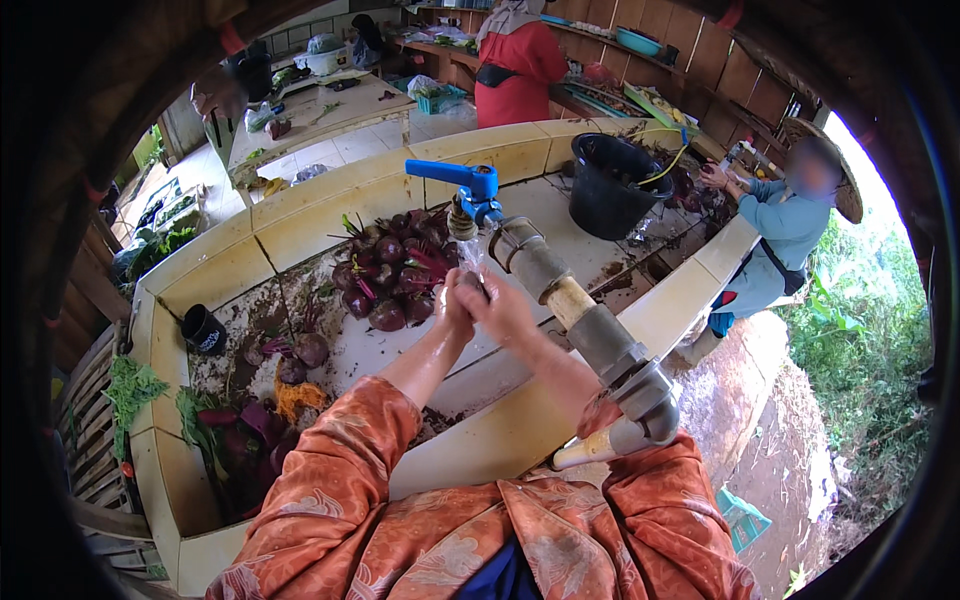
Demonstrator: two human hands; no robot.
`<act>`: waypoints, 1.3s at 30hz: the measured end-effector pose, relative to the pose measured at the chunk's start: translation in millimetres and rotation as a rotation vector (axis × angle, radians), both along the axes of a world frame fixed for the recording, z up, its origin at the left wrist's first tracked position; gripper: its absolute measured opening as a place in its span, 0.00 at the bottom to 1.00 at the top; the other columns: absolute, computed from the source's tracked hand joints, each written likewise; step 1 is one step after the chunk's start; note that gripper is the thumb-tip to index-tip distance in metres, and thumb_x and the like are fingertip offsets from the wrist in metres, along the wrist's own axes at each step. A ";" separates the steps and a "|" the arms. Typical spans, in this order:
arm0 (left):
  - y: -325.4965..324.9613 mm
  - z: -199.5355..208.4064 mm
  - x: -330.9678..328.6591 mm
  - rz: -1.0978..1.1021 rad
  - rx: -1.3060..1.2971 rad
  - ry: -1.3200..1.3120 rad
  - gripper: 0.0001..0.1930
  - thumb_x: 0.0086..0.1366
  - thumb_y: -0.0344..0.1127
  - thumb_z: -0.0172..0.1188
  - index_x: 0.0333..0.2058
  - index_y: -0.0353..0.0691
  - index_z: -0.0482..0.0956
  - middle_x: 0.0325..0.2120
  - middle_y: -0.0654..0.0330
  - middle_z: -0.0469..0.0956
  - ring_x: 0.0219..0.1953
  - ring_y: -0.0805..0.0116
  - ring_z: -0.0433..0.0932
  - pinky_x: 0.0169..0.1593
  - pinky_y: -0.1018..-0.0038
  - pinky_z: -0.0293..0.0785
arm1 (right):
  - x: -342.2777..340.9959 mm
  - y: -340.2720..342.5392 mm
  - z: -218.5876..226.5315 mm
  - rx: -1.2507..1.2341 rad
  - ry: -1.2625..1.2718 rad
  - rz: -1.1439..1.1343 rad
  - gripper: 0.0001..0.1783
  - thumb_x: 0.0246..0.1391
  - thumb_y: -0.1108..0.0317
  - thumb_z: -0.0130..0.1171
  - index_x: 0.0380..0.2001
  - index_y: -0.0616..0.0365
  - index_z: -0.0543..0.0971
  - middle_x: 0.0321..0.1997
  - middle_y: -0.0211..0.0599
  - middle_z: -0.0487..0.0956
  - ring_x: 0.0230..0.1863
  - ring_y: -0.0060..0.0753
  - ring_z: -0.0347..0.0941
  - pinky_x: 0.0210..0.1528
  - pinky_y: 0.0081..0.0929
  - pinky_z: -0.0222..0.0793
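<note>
Under the running tap with its blue lever, my left hand and my right hand are closed together. Water falls onto them, and a small dark thing shows between the fingers, too covered to name. Just beyond and left of my hands lies a heap of dark red beetroots on the white tiled basin floor. More unwashed-looking beetroots lie nearer on the left, beside an orange net scrubber.
A thick grey pipe runs past my right forearm. Yellowish tiled walls edge the basin. Inside stand a black bucket and a small black cup. Purple vegetables fill the near left corner. A person in blue works at right.
</note>
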State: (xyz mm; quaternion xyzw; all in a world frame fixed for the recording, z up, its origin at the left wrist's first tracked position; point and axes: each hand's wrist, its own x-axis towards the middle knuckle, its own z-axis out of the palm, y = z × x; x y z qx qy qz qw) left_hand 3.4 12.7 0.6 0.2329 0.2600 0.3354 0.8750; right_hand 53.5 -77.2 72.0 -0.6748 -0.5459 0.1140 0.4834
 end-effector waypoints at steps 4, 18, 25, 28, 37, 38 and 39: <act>11.7 -22.5 -1.6 0.055 0.201 0.287 0.20 0.55 0.50 0.53 0.39 0.39 0.71 0.36 0.61 0.71 0.39 0.70 0.68 0.46 0.71 0.60 | 7.2 9.8 -14.7 -0.117 0.186 0.067 0.23 0.53 0.56 0.51 0.50 0.54 0.69 0.40 0.36 0.76 0.37 0.32 0.73 0.40 0.32 0.69; 21.6 -5.2 4.1 -0.291 0.024 0.003 0.21 0.65 0.57 0.39 0.34 0.46 0.70 0.23 0.67 0.74 0.20 0.72 0.73 0.25 0.76 0.72 | 9.4 4.4 -27.3 0.052 0.344 -0.123 0.26 0.48 0.55 0.58 0.50 0.50 0.69 0.41 0.46 0.76 0.42 0.44 0.74 0.42 0.30 0.68; 15.3 -33.1 11.5 -0.203 0.370 0.139 0.18 0.65 0.54 0.40 0.37 0.46 0.68 0.19 0.66 0.71 0.18 0.74 0.72 0.13 0.77 0.62 | 33.5 25.6 -27.3 -0.032 0.253 -0.262 0.26 0.50 0.51 0.54 0.51 0.49 0.68 0.38 0.51 0.77 0.41 0.47 0.74 0.41 0.35 0.68; 19.4 -30.0 15.2 -0.169 0.271 0.071 0.17 0.65 0.52 0.41 0.39 0.47 0.68 0.21 0.65 0.71 0.17 0.75 0.71 0.13 0.77 0.62 | 21.9 22.5 -39.9 -0.204 0.061 -0.270 0.28 0.48 0.47 0.51 0.50 0.48 0.69 0.38 0.50 0.77 0.41 0.50 0.73 0.41 0.36 0.68; 17.9 -30.3 11.8 -0.150 0.465 0.157 0.14 0.64 0.51 0.42 0.35 0.49 0.67 0.18 0.67 0.68 0.11 0.77 0.62 0.12 0.79 0.55 | 45.0 33.8 -51.9 -0.075 0.389 -0.122 0.24 0.51 0.49 0.53 0.47 0.51 0.72 0.35 0.38 0.78 0.37 0.38 0.75 0.39 0.30 0.68; 19.7 -32.7 14.8 -0.110 0.502 0.134 0.14 0.64 0.51 0.41 0.35 0.49 0.67 0.19 0.67 0.68 0.12 0.77 0.62 0.13 0.78 0.56 | 44.8 32.5 -53.9 -0.022 0.293 -0.224 0.25 0.51 0.49 0.52 0.47 0.54 0.71 0.35 0.37 0.78 0.37 0.36 0.75 0.39 0.28 0.68; 24.9 -33.6 17.6 -0.149 0.459 0.099 0.14 0.65 0.51 0.41 0.36 0.49 0.67 0.20 0.67 0.69 0.13 0.77 0.64 0.15 0.77 0.59 | 43.3 31.3 -55.4 -0.045 0.205 -0.362 0.26 0.51 0.50 0.52 0.47 0.57 0.71 0.36 0.36 0.78 0.37 0.34 0.75 0.39 0.27 0.68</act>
